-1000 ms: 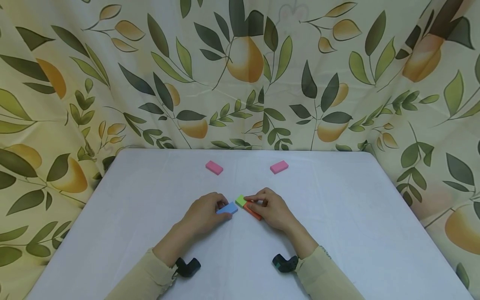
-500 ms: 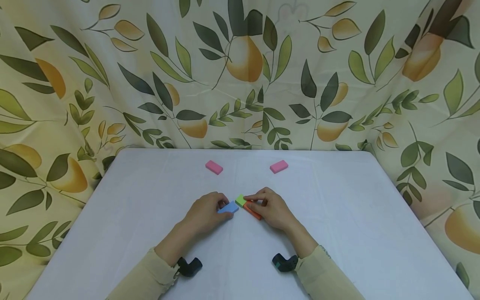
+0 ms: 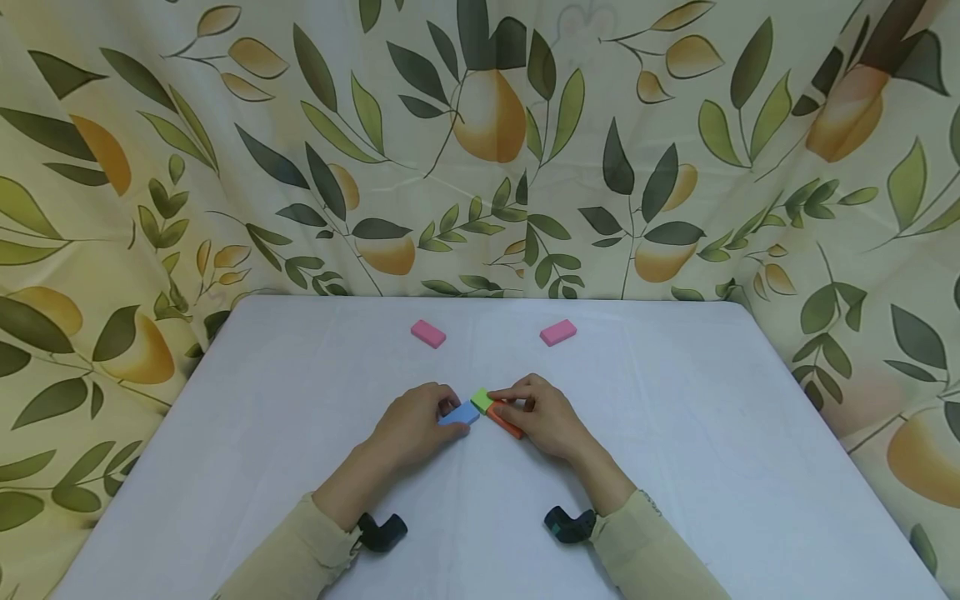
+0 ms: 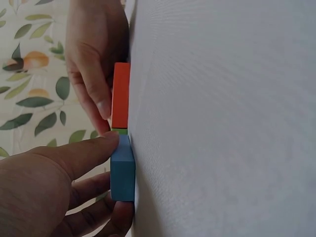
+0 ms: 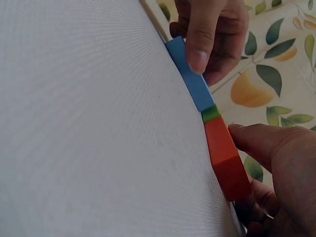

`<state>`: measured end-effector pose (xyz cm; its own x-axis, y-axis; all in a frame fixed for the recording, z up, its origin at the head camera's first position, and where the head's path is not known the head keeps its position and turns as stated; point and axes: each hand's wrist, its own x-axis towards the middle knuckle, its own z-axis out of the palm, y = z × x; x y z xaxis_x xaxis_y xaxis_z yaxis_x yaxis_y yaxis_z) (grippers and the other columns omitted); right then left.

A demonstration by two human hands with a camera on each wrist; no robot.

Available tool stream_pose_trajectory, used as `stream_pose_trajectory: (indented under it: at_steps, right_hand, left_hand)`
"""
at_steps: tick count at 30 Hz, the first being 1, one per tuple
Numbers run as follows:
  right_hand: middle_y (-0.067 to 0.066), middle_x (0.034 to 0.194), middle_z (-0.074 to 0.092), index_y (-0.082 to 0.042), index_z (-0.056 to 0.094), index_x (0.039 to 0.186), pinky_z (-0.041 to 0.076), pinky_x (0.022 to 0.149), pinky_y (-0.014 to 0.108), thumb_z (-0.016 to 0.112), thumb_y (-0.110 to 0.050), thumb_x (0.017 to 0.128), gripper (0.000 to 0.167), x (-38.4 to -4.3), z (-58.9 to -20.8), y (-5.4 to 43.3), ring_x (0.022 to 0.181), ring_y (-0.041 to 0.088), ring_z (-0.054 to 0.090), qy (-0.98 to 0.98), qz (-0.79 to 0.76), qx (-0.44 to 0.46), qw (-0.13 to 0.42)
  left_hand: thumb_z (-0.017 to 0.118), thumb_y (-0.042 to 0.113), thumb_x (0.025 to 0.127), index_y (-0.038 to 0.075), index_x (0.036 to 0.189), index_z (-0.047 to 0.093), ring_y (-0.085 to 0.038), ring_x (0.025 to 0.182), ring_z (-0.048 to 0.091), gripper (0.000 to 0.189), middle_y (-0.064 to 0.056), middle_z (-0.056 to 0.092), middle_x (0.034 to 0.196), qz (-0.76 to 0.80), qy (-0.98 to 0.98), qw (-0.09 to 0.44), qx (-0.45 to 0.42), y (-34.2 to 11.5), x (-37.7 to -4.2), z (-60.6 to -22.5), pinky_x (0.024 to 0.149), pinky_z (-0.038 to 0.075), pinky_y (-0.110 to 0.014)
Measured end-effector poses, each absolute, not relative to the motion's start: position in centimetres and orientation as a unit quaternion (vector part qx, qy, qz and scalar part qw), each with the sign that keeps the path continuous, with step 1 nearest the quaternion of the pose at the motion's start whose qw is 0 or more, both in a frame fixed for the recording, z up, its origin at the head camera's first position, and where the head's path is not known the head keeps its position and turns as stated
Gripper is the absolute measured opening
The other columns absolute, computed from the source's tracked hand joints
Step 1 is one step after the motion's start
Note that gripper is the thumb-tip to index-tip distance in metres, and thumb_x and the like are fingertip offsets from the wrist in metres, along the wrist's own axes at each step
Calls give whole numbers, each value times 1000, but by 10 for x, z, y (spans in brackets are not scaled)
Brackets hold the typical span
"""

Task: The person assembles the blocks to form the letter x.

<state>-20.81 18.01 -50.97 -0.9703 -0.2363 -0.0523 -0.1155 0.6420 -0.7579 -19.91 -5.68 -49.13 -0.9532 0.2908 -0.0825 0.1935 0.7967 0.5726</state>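
My left hand [image 3: 408, 425] pinches a flat blue block [image 3: 461, 413] between thumb and fingers on the white tabletop. An orange block [image 3: 506, 423] is held by my right hand [image 3: 551, 421], whose fingers cover part of its top. A small green block [image 3: 482, 401] lies at the orange block's far end, close by the blue one. In the right wrist view, the green block [image 5: 211, 114] shows between the blue block [image 5: 193, 81] and the orange block [image 5: 222, 143]. Only a sliver of the green block [image 4: 120, 131] appears in the left wrist view.
Two pink blocks lie farther back, one on the left [image 3: 428, 334] and one on the right [image 3: 558, 333]. A white cloth covers the table [image 3: 675, 433]. Behind its far edge hangs a curtain [image 3: 480, 208] patterned with leaves and fruit.
My left hand has slid the blue block slightly to the right, nearer the green block. My right hand and the orange block stay almost where they were.
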Motion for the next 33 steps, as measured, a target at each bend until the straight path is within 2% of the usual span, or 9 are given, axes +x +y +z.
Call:
stream_pose_trajectory:
  at_steps: [33]
  right_hand:
    - [-7,105,62,-34,78,120,43,67,29,77,-30,95,26,-209,-510,181,84,16,52,902,-413,-103,73]
  left_hand:
    - [84,37,87,15,112,73,-14,80,55,35,4,63,90,297,944,82,118,-51,-199,-491,71,46,-30]
